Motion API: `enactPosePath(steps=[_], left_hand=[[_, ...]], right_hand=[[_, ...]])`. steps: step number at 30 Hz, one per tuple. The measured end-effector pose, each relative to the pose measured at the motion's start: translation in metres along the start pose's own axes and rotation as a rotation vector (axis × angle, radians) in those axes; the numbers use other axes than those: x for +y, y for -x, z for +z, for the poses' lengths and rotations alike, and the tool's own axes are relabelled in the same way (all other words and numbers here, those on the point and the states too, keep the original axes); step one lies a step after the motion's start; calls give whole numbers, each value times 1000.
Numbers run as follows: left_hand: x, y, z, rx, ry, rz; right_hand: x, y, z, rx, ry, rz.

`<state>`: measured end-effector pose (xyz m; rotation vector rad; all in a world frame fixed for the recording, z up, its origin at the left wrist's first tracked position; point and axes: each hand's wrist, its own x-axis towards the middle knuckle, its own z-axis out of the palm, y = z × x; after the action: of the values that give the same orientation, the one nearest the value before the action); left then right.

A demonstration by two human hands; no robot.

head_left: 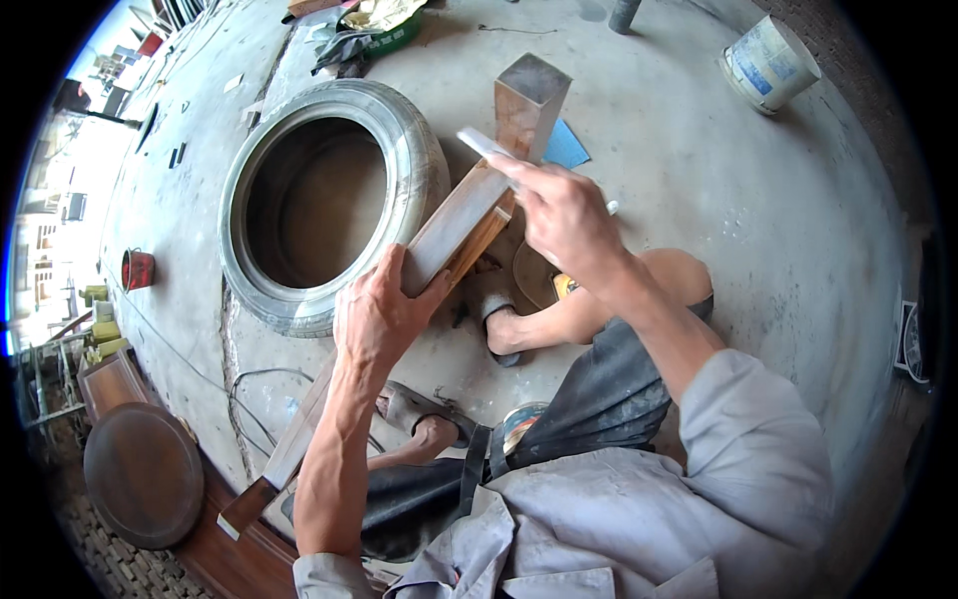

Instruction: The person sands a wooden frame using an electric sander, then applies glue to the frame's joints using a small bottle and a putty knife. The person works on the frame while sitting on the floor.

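Observation:
A long dusty brown wooden furniture piece point(454, 228) slants across in front of me, with a thick square block point(529, 98) at its far end. My left hand point(377, 311) grips its near part, thumb and fingers spread over the edges. Past my left wrist a wooden length with a dark end point(247, 507) shows at lower left; my arm hides whether it is the same piece. My right hand point(567, 215) is closed around a pale flat strip point(481, 142) above the wood near the block. I cannot make out whether the strip is a scraper or folded sandpaper.
A tyre point(334, 311) lies on the concrete floor, close left of the wood. A blue sheet point(566, 146) is behind the block. A white bucket point(768, 66) lies tilted at far right, a red pot point(138, 270) at left. A round wooden panel point(143, 476) rests at lower left.

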<state>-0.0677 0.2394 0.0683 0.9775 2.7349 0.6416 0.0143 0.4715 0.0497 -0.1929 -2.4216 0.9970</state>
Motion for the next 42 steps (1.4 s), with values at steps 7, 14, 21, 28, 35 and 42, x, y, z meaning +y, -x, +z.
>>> enactPosePath(steps=[7,14,21,28,35,42], left_hand=[[-4,2,-2,32,-18,23],[-7,2,-5,17,-16,-4],[-4,3,-1,-6,-13,11],[3,1,-3,-3,-13,-38],[-2,4,-2,7,15,-32],[-1,3,-2,27,3,-2]], right_hand=[[-2,32,-20,-85,72,67],[-13,22,-17,-92,156,27],[-10,3,-3,-76,122,22],[-4,-6,-1,-90,-56,103],[-9,55,-42,-152,-2,132],[4,31,-27,-90,-42,87]])
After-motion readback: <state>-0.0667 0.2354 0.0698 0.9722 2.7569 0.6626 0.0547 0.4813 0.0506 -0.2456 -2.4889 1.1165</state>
